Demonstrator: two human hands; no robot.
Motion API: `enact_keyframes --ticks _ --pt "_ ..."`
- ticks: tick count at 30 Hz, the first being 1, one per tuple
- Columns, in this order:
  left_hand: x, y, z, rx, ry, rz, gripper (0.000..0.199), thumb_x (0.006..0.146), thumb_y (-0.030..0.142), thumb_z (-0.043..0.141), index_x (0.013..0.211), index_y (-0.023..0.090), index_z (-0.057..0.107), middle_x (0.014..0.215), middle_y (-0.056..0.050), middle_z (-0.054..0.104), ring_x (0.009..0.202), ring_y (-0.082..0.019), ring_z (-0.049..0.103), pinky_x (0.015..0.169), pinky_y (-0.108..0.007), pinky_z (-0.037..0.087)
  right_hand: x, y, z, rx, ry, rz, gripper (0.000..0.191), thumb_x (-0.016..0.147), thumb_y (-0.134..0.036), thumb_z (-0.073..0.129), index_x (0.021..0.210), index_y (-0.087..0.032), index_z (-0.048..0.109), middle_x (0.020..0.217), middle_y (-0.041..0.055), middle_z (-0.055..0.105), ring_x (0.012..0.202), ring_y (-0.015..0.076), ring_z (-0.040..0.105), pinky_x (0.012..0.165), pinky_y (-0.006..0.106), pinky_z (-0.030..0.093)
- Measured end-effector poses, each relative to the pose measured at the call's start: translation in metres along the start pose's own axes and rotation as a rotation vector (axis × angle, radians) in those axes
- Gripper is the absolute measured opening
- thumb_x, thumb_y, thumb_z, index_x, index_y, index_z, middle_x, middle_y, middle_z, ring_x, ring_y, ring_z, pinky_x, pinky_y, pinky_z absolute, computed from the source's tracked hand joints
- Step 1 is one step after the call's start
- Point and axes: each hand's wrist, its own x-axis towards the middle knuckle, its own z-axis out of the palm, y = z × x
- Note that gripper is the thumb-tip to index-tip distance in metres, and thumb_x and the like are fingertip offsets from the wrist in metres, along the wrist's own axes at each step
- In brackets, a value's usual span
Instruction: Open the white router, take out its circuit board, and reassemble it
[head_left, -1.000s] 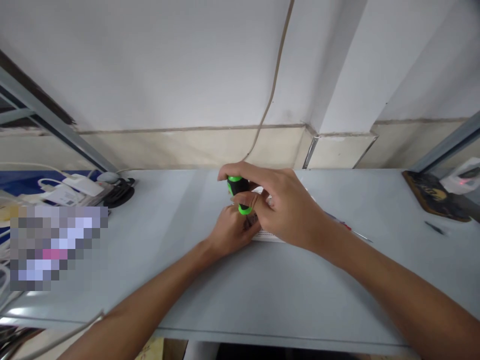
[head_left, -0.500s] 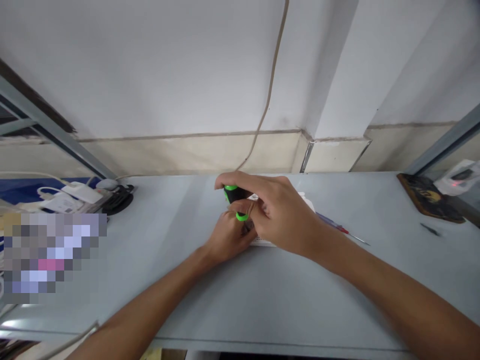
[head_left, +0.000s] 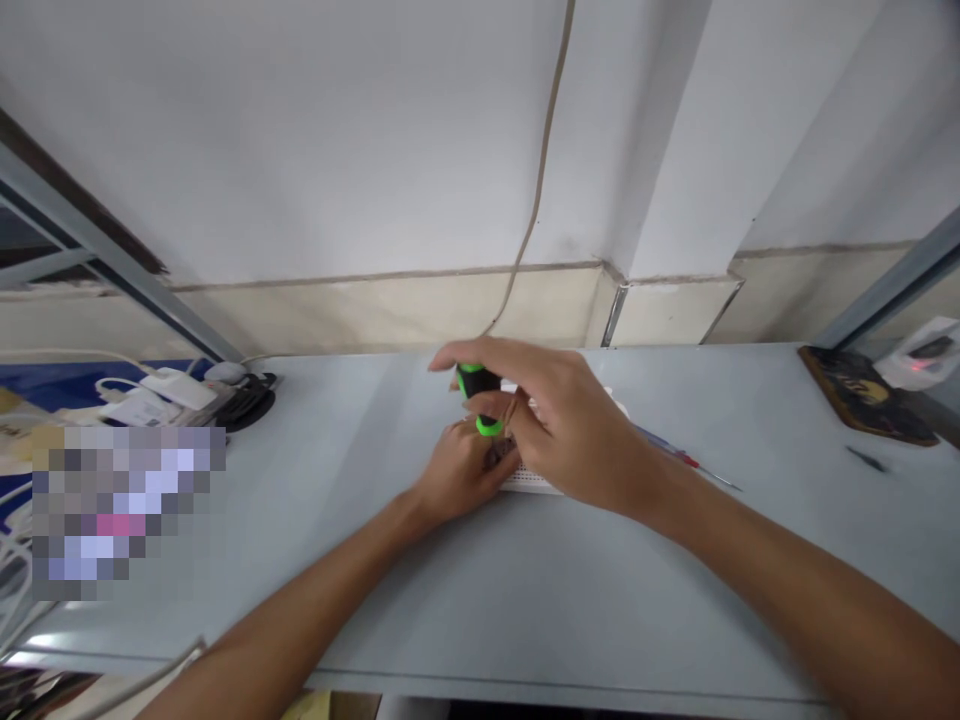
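Over the middle of the table, my right hand grips the black and green handle of a screwdriver. The handle points down, thumb and fingers around it, and the index finger arches past its top. My left hand is closed at the near left side of a white piece with rows of small holes, beneath the tool. Both hands cover much of that piece, so its kind is unclear. The screwdriver's tip is hidden behind my left fingers and thumb.
A second screwdriver, slim with a red collar, lies right of my right hand. Farther right are a dark board and a small dark object. White chargers and cables crowd the left, by a blurred patch.
My right thumb and fingers have shifted around the screwdriver's handle, which now shows more. My left hand stays on the white piece. The view has swung slightly left.
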Motion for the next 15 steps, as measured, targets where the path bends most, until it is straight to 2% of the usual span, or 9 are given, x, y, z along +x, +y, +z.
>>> enact_keyframes --ticks 2,4,6,9,11,15 --pt "0.002 0.004 -0.004 0.013 -0.017 0.051 0.021 0.100 0.036 0.058 0.094 0.021 0.071 0.082 -0.005 0.075 0.081 -0.023 0.074 0.076 -0.038 0.063 0.001 -0.009 -0.009 -0.025 0.083 -0.024 0.039 0.098 -0.008 0.045 0.127 -0.027 0.064 0.114 0.0023 0.071 0.097 0.0142 0.067 0.079 0.026 0.058" --pt "0.005 0.008 -0.007 0.000 -0.025 0.112 0.021 0.103 0.034 0.057 0.109 0.021 0.072 0.101 -0.008 0.079 0.101 -0.026 0.076 0.092 -0.042 0.064 0.002 -0.018 -0.022 -0.054 0.173 -0.021 0.033 0.102 -0.014 0.048 0.129 -0.028 0.063 0.113 0.0040 0.070 0.095 0.0158 0.066 0.078 0.028 0.059" --pt "0.006 0.011 -0.010 -0.023 -0.039 0.151 0.025 0.104 0.030 0.056 0.123 0.021 0.070 0.121 -0.009 0.078 0.122 -0.026 0.072 0.108 -0.046 0.059 0.002 -0.024 -0.034 -0.084 0.243 -0.012 0.029 0.103 -0.019 0.051 0.128 -0.028 0.062 0.112 0.0046 0.069 0.090 0.0166 0.066 0.074 0.030 0.059" --pt "0.006 0.013 -0.012 -0.004 -0.047 0.172 0.029 0.105 0.027 0.057 0.131 0.020 0.067 0.134 -0.009 0.073 0.134 -0.026 0.065 0.120 -0.049 0.050 0.003 -0.020 -0.046 -0.115 0.286 0.005 0.027 0.103 -0.021 0.052 0.127 -0.029 0.062 0.111 0.0043 0.069 0.084 0.0168 0.065 0.070 0.030 0.058" --pt "0.006 0.013 -0.013 0.038 -0.014 0.180 0.028 0.104 0.027 0.058 0.130 0.019 0.067 0.135 -0.010 0.073 0.133 -0.027 0.066 0.119 -0.049 0.052 0.005 -0.010 -0.047 -0.112 0.267 0.039 0.028 0.103 -0.022 0.051 0.128 -0.029 0.061 0.109 0.0039 0.069 0.082 0.0161 0.065 0.067 0.028 0.056" --pt "0.007 0.013 -0.013 0.067 0.065 0.170 0.021 0.103 0.027 0.060 0.120 0.020 0.071 0.124 -0.009 0.078 0.115 -0.025 0.076 0.099 -0.039 0.064 0.011 0.015 -0.037 -0.055 0.173 0.091 0.030 0.102 -0.019 0.048 0.129 -0.028 0.061 0.097 0.0012 0.067 0.078 0.0135 0.063 0.064 0.025 0.051"
